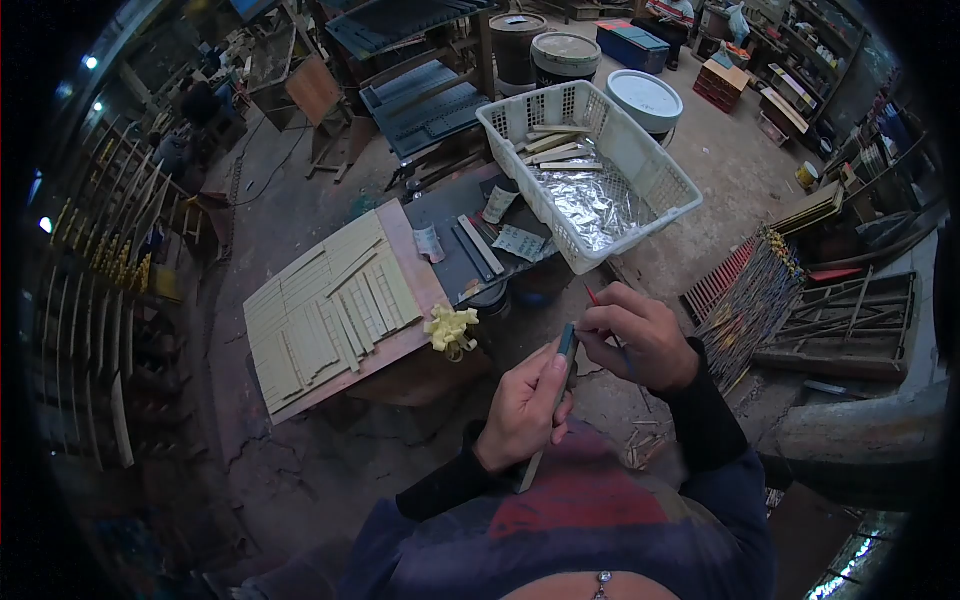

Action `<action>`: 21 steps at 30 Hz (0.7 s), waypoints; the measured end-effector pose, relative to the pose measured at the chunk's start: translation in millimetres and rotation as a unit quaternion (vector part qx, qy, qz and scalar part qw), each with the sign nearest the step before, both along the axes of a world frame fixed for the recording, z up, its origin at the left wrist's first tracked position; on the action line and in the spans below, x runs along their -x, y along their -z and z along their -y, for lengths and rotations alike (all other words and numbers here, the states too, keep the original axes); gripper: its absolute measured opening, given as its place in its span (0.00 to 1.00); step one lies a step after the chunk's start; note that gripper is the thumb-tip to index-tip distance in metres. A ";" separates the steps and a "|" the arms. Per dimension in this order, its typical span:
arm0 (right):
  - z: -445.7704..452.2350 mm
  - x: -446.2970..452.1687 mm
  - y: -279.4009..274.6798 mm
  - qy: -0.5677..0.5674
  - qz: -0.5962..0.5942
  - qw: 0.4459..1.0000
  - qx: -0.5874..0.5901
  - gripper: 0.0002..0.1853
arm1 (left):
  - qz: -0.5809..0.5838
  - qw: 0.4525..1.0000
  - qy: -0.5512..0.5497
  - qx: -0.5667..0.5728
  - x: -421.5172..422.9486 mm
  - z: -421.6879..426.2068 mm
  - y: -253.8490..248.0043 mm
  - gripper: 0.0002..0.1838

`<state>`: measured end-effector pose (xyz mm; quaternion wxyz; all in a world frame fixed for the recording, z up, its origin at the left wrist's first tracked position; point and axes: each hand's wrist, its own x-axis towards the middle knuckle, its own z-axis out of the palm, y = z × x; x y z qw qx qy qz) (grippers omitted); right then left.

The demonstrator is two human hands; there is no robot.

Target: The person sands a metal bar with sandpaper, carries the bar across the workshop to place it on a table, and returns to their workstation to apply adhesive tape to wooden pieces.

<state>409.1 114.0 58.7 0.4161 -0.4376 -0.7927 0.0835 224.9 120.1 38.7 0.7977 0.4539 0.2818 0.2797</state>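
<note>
In front of my chest, my left hand [527, 408] is wrapped round a narrow flat strip [567, 343]. The strip slants up to a blue-green top end, and its pale lower end shows below my palm. My right hand [640, 338] is closed in a pinch beside that top end, fingertips at or very near it. A thin stick with a red part [592, 294] pokes out above my right fingers; whether it is a brush or a pen I cannot tell. Left of my hands, a pale yellow bunch of curled strips [451, 330] sits at the edge of a board.
Many pale wooden slats [330, 318] lie on the board [408, 240] at left. Beyond it stands a white plastic crate [650, 165] with wood strips and shiny film. Lidded drums [566, 55] are behind. A bundle of thin rods [745, 305] leans at right.
</note>
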 end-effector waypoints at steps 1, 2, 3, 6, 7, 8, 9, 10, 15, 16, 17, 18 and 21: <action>-0.9 -1.0 1.1 -0.001 0.000 1.000 0.001 0.13 | -0.006 1.000 0.005 -0.018 -0.8 0.7 -1.0 0.21; -2.0 -2.0 3.5 -0.004 0.012 1.000 -0.011 0.13 | -0.012 0.999 0.009 -0.035 -1.7 1.2 -1.5 0.21; -2.9 -3.0 5.4 -0.008 0.025 0.999 -0.023 0.13 | -0.012 0.999 0.008 -0.035 -2.8 1.4 -0.9 0.21; -4.3 -2.6 7.9 -0.005 0.039 0.998 -0.046 0.15 | -0.020 0.999 0.006 -0.045 -4.6 2.7 1.4 0.21; -5.2 -2.7 8.5 -0.007 0.039 0.998 -0.047 0.15 | -0.016 0.999 0.005 -0.046 -5.3 2.8 1.2 0.21; -5.9 -2.6 9.4 -0.001 0.048 0.997 -0.059 0.15 | -0.012 0.999 0.005 -0.047 -5.8 3.1 1.1 0.21; -6.0 -2.5 10.3 0.004 0.056 0.996 -0.071 0.16 | -0.012 0.999 0.003 -0.047 -6.4 3.9 1.3 0.21; -5.9 -2.6 10.8 0.003 0.056 0.996 -0.071 0.16 | -0.013 0.999 0.001 -0.049 -7.3 4.4 1.7 0.21; -3.0 -3.8 14.9 0.005 0.056 0.993 -0.106 0.16 | -0.010 0.998 0.001 -0.058 -10.0 4.2 4.1 0.21; -1.7 -4.5 15.8 0.004 0.057 0.993 -0.107 0.16 | 0.001 0.999 -0.001 -0.051 -10.2 5.1 4.8 0.21; 0.4 -5.6 17.0 0.002 0.043 0.992 -0.118 0.16 | 0.011 0.999 -0.003 -0.043 -10.1 6.1 5.3 0.21; 1.9 -6.5 18.2 0.000 0.029 0.991 -0.129 0.16 | 0.011 0.999 -0.003 -0.043 -10.2 6.6 5.2 0.21; 2.1 -8.9 25.0 0.009 -0.021 0.987 -0.159 0.16 | 0.031 0.999 -0.005 -0.033 -10.9 7.0 4.2 0.21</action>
